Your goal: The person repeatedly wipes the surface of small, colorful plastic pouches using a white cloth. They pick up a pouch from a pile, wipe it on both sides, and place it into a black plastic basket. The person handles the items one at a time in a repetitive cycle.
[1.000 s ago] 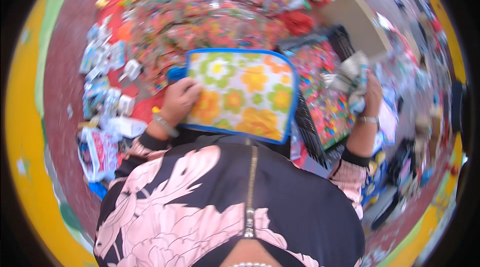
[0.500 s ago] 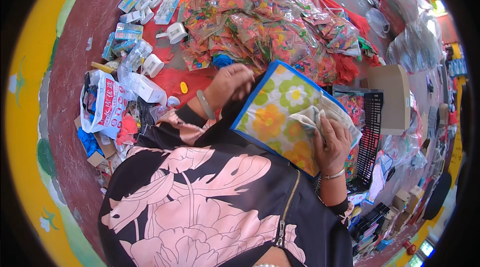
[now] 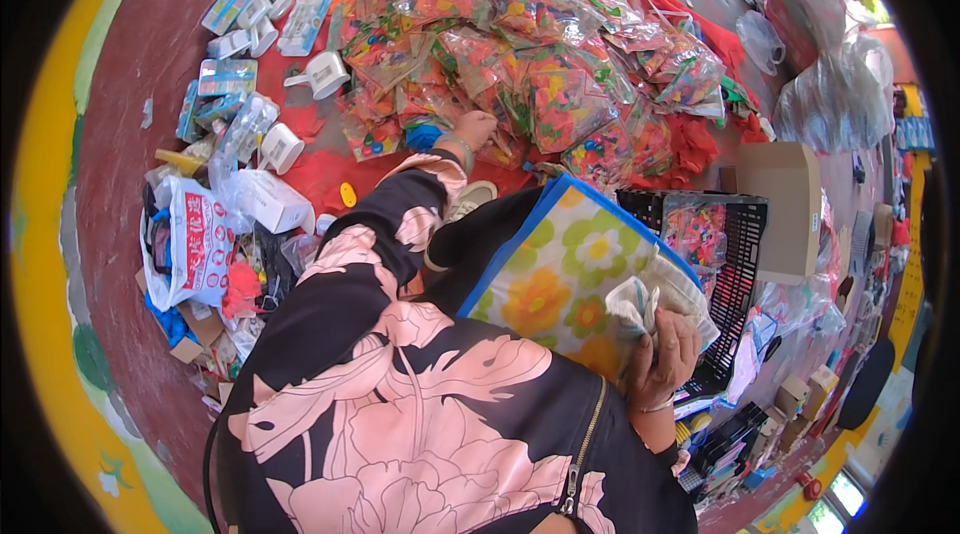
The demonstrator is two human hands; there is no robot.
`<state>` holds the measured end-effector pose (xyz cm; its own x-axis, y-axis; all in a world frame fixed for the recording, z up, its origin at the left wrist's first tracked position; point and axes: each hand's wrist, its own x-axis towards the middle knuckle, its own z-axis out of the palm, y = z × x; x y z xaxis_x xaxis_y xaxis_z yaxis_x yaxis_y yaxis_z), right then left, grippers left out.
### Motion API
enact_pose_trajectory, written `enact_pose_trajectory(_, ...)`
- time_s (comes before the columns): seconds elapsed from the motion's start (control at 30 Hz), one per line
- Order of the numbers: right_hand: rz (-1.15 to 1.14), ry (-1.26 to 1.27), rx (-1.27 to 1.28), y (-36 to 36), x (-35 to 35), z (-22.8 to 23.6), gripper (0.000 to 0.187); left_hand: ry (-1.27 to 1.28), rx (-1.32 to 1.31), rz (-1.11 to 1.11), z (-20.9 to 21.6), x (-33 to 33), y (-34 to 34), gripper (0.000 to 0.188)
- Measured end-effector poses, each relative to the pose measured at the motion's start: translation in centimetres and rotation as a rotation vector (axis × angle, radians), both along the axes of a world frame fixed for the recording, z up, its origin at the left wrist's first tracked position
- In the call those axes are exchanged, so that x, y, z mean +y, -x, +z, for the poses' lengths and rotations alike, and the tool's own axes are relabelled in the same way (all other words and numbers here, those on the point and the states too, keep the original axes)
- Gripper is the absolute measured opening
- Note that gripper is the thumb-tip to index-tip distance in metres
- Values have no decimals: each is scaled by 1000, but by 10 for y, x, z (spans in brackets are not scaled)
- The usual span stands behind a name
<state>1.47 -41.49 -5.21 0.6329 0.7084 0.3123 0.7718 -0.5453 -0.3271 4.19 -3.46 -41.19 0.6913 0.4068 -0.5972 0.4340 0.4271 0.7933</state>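
Observation:
Stretched forward, my left hand [image 3: 474,131] touches the near edge of a heap of clear plastic bags [image 3: 570,84] filled with small colourful pieces. Its fingers are curled; whatever lies between them cannot be made out. On my lap rests a flowered sheet with a blue border [image 3: 545,279], white with green, yellow and orange blooms. My right hand [image 3: 665,349] grips a crumpled whitish cloth [image 3: 630,304] over the right side of this sheet. A blue bundle [image 3: 422,137] sits just left of my left hand.
Right of my lap stands a black plastic crate [image 3: 735,284] with a colourful bag inside, beside an upright cardboard piece [image 3: 778,209]. To the left lie white plastic containers [image 3: 322,75], blue-and-white packs [image 3: 228,77] and a white-and-red carrier bag [image 3: 195,234]. A yellow oval piece [image 3: 348,194] lies on red cloth.
My left hand has reached forward from above my lap to the bag heap. My right hand and the cloth have shifted slightly nearer my body. The view has moved a little.

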Motion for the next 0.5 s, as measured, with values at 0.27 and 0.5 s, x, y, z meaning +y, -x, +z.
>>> enact_pose_trajectory(0.27,-18,23,66,-9,-4,-1,31,-396,55,-124,-20,-1,-123,43)
enact_pose_trajectory(0.5,-17,16,92,-17,-2,1,31,-638,98,-103,-53,6,-149,52)
